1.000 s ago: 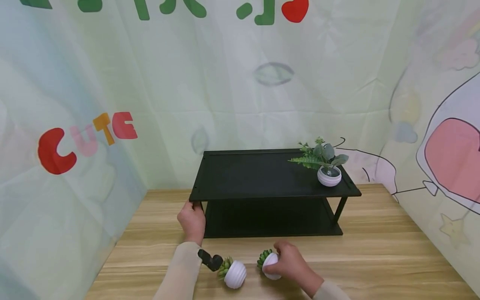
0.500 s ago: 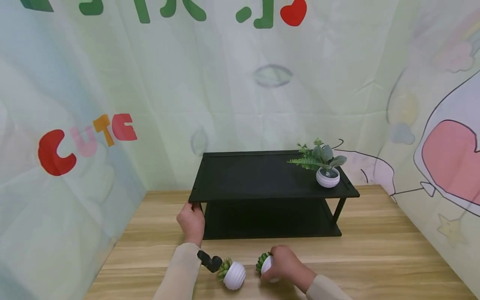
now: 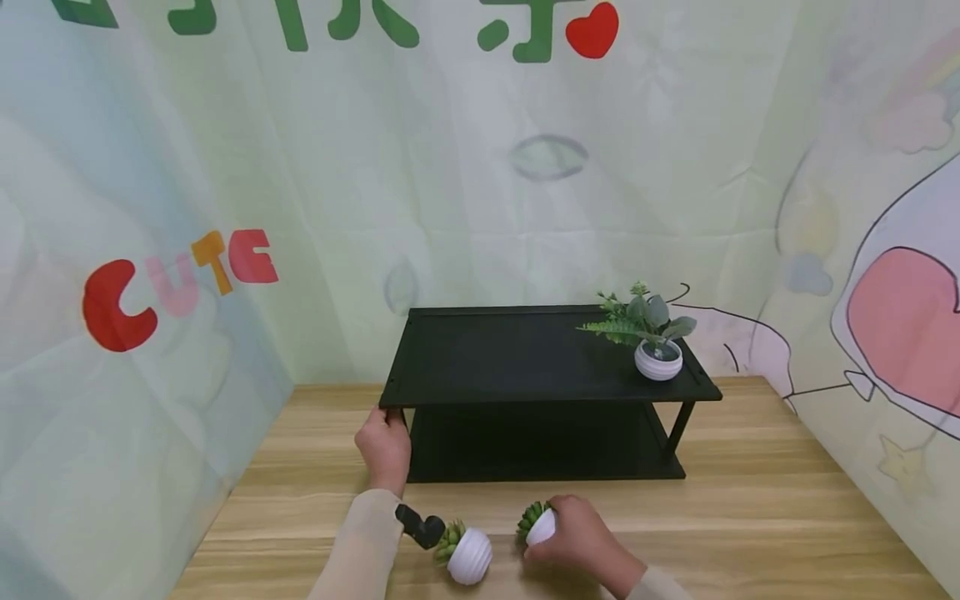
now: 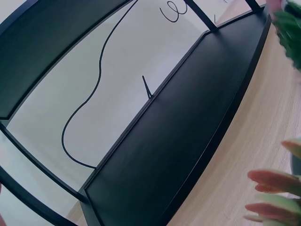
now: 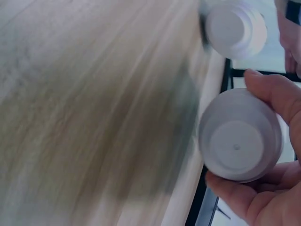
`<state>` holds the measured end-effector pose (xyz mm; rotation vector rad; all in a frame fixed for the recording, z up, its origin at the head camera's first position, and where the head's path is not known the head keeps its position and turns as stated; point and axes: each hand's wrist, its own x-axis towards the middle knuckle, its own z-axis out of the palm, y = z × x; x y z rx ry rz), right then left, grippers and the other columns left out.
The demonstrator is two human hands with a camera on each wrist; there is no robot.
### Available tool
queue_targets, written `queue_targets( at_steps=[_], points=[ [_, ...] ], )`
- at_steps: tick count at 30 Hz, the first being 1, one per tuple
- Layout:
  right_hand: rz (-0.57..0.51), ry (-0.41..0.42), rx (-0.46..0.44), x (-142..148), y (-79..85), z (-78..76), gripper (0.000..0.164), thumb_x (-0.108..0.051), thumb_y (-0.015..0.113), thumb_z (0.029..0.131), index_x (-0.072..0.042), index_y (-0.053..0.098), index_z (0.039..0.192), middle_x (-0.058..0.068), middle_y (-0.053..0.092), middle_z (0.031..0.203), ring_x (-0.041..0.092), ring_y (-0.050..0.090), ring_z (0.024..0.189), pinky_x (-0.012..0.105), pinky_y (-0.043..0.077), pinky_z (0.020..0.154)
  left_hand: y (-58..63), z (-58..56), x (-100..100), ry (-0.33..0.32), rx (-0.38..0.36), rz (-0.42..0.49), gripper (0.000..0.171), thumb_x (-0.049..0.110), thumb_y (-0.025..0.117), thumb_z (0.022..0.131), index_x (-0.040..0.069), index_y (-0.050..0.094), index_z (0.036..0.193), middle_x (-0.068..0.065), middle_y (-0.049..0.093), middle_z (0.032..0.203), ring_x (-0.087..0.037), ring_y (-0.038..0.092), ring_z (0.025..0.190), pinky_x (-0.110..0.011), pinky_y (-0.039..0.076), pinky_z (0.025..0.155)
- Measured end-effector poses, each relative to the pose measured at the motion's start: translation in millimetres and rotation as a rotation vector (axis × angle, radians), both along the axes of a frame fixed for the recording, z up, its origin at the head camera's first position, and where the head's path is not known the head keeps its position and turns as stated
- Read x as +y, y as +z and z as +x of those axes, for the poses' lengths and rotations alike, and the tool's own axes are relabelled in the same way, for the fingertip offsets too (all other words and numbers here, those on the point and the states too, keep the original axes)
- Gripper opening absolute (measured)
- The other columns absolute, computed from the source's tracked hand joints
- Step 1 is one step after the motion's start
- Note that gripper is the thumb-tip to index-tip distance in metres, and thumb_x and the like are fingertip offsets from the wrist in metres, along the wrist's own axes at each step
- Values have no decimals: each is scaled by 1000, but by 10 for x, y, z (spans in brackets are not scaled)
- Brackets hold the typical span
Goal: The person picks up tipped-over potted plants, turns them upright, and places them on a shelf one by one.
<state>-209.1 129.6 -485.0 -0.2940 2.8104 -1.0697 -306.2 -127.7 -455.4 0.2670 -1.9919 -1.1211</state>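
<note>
A wood-grained table (image 3: 787,500) runs back to a pale cloth (image 3: 480,233), with coloured CUTE letters (image 3: 120,308) at left and a red heart (image 3: 592,31) high up; a black two-tier shelf (image 3: 495,358) stands far on the table, a leafy plant (image 3: 658,360) at its top right; the left hand (image 3: 385,450) grips the shelf's left near corner; the right hand (image 3: 581,540) pinches a tilted succulent pot (image 3: 542,529) at the near side; a second succulent pot (image 3: 471,557) lies tipped to its left.
</note>
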Motion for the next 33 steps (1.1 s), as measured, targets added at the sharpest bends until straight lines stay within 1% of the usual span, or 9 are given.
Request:
queue_targets(
  at_steps=[2,4,7,10,12,20,24,28,33],
  points=[
    [-23,-29,18,42,1,6,56,-33,85,55,2,61,93,4,58,79,16,52,69,30,46,56,-16,1,-2,-1,0,-7,18,4,57,89,-7,66,78,-23,68,79,-38,65,73,-50,50,66],
    [-43,-52,60,83,1,3,59,-34,85,56,2,62,97,5,59,82,16,52,71,29,46,57,-20,-4,-5,-2,3,-12,18,4,57,89,-7,66,79,-24,68,79,-38,66,74,-51,50,66],
    [-72,-74,147,137,-25,2,60,-34,85,56,0,63,99,4,61,84,14,53,73,26,45,58,-10,-11,-6,-1,6,-13,18,4,56,89,-7,67,79,-23,68,79,-38,66,73,-50,50,65],
    [-105,-89,202,187,-78,24,60,-33,87,54,-1,62,99,3,61,87,13,53,75,24,44,60,7,0,4,0,10,-10,18,3,57,89,-7,66,78,-23,68,79,-38,66,73,-50,49,65],
    [-134,-97,217,215,-115,46,60,-32,88,53,-2,62,98,2,61,88,13,54,77,24,45,62,9,5,10,3,9,-13,18,3,57,89,-7,66,77,-23,68,78,-38,65,73,-50,49,65],
    [-204,-140,232,296,-268,117,64,-33,88,53,-4,60,102,2,61,96,14,56,84,25,47,69,-4,-4,15,3,16,-23,17,2,56,89,-8,66,79,-24,68,79,-38,66,74,-50,49,66],
    [-230,-144,209,318,-348,127,65,-32,88,53,-3,59,104,4,61,97,15,56,86,25,47,71,-8,-9,14,5,26,-25,17,2,57,89,-8,66,79,-24,68,79,-38,65,73,-50,49,65],
    [-288,-155,186,335,-425,147,65,-30,89,53,-3,59,105,5,62,99,14,57,87,24,47,72,-14,-10,17,5,40,-33,16,1,57,88,-8,66,78,-24,67,78,-38,65,72,-50,49,64],
    [-358,-164,185,341,-504,149,66,-26,89,52,-3,59,106,5,62,98,11,58,86,23,48,72,-14,-11,20,7,51,-37,16,1,57,88,-8,66,78,-24,67,78,-38,65,72,-50,49,64]
  ],
)
